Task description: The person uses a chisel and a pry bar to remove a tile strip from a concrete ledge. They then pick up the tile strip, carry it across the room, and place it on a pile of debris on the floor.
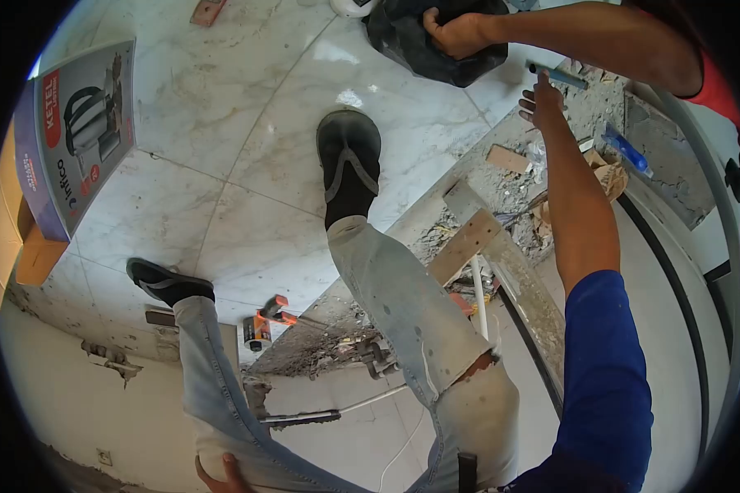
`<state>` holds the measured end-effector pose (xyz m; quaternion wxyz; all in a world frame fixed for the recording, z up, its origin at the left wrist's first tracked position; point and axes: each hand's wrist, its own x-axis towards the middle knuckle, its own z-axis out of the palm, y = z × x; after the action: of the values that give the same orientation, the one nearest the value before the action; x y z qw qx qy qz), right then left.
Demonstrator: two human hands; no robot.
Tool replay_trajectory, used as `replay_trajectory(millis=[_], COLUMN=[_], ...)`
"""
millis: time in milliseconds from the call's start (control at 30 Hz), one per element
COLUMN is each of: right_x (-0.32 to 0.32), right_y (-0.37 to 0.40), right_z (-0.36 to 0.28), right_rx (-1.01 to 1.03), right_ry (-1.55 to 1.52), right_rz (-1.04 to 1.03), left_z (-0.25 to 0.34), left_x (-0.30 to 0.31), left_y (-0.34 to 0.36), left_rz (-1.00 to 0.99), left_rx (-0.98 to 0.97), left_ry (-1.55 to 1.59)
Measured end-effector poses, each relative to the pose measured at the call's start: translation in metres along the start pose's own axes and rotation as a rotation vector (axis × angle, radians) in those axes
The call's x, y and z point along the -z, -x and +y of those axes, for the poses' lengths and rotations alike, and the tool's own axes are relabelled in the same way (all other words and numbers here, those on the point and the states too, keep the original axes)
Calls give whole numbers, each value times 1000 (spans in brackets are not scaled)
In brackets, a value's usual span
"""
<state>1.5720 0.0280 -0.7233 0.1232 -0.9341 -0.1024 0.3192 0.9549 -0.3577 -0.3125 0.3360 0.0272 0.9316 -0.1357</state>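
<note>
My right hand [543,103] reaches out over the rubble, empty, with its fingers spread. Its upper fingertip overlaps the near side of a short blue-grey pipe [566,78]. Down at the lower left, my left hand [224,475] rests on the thigh of my pale jeans [222,427], partly cut off by the view's edge, fingers apart. Above the pipe, a co-worker's hand [462,34], on an arm with a red sleeve, is at the opening of a black bag [419,57].
A boxed kettle [82,140] stands at left on the marble-look tile floor [255,189]. Near my feet lies an orange-and-black tool [263,323]. Broken rubble [501,185], a wooden board [464,246], a white pipe [479,296] and a blue plastic item [627,150] lie at right.
</note>
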Motion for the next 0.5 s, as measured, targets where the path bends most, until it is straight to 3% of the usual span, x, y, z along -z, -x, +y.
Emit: replay_trajectory(millis=[100, 167, 300, 433, 467, 500], right_x=[-10, -9, 0, 30, 52, 88], right_y=[-8, -33, -63, -26, -33, -68], right_z=[-25, -24, -7, 14, 21, 46], right_rx=[-70, -58, -95, -224, -311, -227], right_ry=[-9, 57, 86, -56, -147, -133], right_rz=[-11, -104, -291, 79, 85, 37], left_z=[10, -8, -6, -9, -22, -16], left_x=[5, 10, 16, 17, 13, 12], left_y=[1, -6, -11, -19, -26, -22], left_rz=[71, 105, 105, 74, 109, 89], left_rx=[-10, -82, -46, -59, -95, -124], left_ry=[-32, 76, 92, 125, 217, 175])
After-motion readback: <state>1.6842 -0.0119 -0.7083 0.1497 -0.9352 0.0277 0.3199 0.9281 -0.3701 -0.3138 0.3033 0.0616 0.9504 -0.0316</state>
